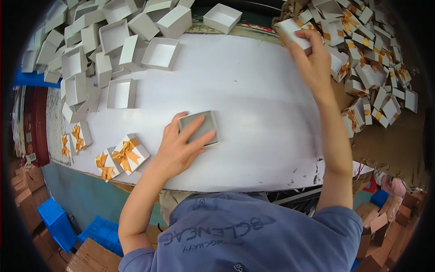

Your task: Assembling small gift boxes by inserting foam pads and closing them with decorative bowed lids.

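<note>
My left hand (179, 145) is on an open white box (209, 121) with a grey inside, at the middle of the table. Two of its fingers reach into the box and another lies along the far left side, gripping the wall. At the far right, my right hand (314, 59) is closed around a small white box (292, 32), beside the heap of ribboned boxes. Whether that box bears a ribbon is hidden. Left of my left hand lie white lids with orange ribbon bows (129, 154), several in two pairs.
Open white boxes (120, 93) pile up at the far left. White boxes with orange ribbons (371, 75) heap on brown cardboard (385, 149) at the right. The white table (253, 158) has a worn front edge. Blue crates (56, 222) and cartons (93, 257) stand below, left.
</note>
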A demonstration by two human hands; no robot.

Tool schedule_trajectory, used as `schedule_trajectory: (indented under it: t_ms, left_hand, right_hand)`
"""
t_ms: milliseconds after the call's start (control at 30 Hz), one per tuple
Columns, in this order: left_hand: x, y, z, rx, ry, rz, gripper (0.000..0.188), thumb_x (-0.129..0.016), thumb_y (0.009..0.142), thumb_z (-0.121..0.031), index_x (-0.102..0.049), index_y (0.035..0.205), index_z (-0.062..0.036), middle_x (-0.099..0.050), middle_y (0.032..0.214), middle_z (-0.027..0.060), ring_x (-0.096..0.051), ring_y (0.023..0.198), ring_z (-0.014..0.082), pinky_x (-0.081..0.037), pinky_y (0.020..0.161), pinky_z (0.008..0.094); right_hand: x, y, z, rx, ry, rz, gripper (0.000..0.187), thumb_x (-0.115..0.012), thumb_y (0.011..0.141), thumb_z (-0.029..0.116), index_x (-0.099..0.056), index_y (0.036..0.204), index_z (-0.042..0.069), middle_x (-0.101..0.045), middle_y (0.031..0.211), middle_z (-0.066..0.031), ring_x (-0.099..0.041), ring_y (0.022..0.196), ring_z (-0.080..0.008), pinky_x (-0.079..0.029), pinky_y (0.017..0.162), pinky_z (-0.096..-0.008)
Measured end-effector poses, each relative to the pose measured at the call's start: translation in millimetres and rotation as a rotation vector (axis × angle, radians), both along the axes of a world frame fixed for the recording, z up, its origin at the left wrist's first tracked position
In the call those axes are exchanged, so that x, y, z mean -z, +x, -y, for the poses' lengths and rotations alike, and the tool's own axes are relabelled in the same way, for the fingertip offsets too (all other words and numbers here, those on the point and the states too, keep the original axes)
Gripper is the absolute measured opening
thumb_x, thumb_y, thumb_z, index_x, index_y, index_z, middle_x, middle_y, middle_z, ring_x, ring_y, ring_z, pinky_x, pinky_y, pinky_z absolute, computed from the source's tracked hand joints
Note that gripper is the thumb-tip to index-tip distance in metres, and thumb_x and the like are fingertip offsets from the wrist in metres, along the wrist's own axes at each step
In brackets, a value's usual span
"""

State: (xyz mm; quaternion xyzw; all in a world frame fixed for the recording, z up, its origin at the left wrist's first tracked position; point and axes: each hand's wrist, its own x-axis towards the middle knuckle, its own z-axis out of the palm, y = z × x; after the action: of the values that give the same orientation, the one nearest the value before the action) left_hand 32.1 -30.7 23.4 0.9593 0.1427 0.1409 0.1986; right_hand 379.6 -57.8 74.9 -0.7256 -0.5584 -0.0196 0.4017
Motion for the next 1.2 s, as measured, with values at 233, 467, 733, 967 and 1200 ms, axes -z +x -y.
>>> schedule_trajectory:
  t_ms: [233,467,733,967,1200]
  left_hand:
    - [39.2,28.8,-6.5,0.013,-0.474,0.547,0.109,-0.082,0.06,-0.017,-0.01,0.141,-0.0093,-0.022,0.139,0.0263,-0.039,0.117,0.0413,-0.039,0.096,0.0437]
    - [9.0,37.1,-1.1,-0.004,-0.18,0.214,0.084,-0.079,0.057,-0.024,-0.042,0.129,-0.0013,-0.042,0.13,0.0193,-0.038,0.121,0.0372,-0.037,0.092,0.0447]
    - [-24.2,-9.7,3.7,-0.358,0.067,-0.212,0.078,-0.072,0.063,-0.037,-0.043,0.127,-0.0038,-0.049,0.124,0.0119,-0.038,0.121,0.0337,-0.02,0.1,0.0519]
    - [-56.4,-77.4,-6.1,-0.813,0.177,-0.391,0.081,-0.078,0.061,-0.032,-0.041,0.126,-0.0013,-0.039,0.132,0.0198,-0.035,0.123,0.0385,-0.024,0.098,0.0526]
    - [-12.9,28.0,-83.8,-0.728,0.206,-0.004,0.067,-0.072,0.073,-0.037,-0.044,0.123,-0.0017,-0.023,0.138,0.0302,-0.027,0.126,0.0441,-0.022,0.098,0.054]
  right_hand:
    - [53.1,-108.7,15.0,-0.47,-0.551,-0.917,0.022,-0.053,0.09,0.018,-0.057,0.105,0.003,-0.06,0.085,-0.0012,-0.059,0.078,-0.0136,-0.047,0.067,-0.0272]
    - [43.1,-133.5,45.2,-0.433,-0.192,0.225,0.021,-0.061,0.077,0.017,-0.057,0.095,0.007,-0.059,0.08,-0.0065,-0.057,0.074,-0.0247,-0.044,0.065,-0.0353]
    - [22.5,-84.4,-63.5,-0.562,-0.249,0.315,0.017,-0.064,0.074,0.015,-0.063,0.087,0.004,-0.063,0.089,-0.012,-0.058,0.089,-0.029,-0.047,0.077,-0.0393]
    - [21.5,12.5,-198.5,0.067,-0.148,0.744,0.031,-0.061,0.08,0.031,-0.061,0.107,0.015,-0.059,0.108,-0.0086,-0.055,0.104,-0.0284,-0.048,0.08,-0.0398]
    - [23.1,-28.1,-180.0,-0.161,-0.347,0.399,0.027,-0.057,0.082,0.035,-0.068,0.099,0.016,-0.057,0.113,-0.0108,-0.041,0.12,-0.0338,-0.026,0.1,-0.0475]
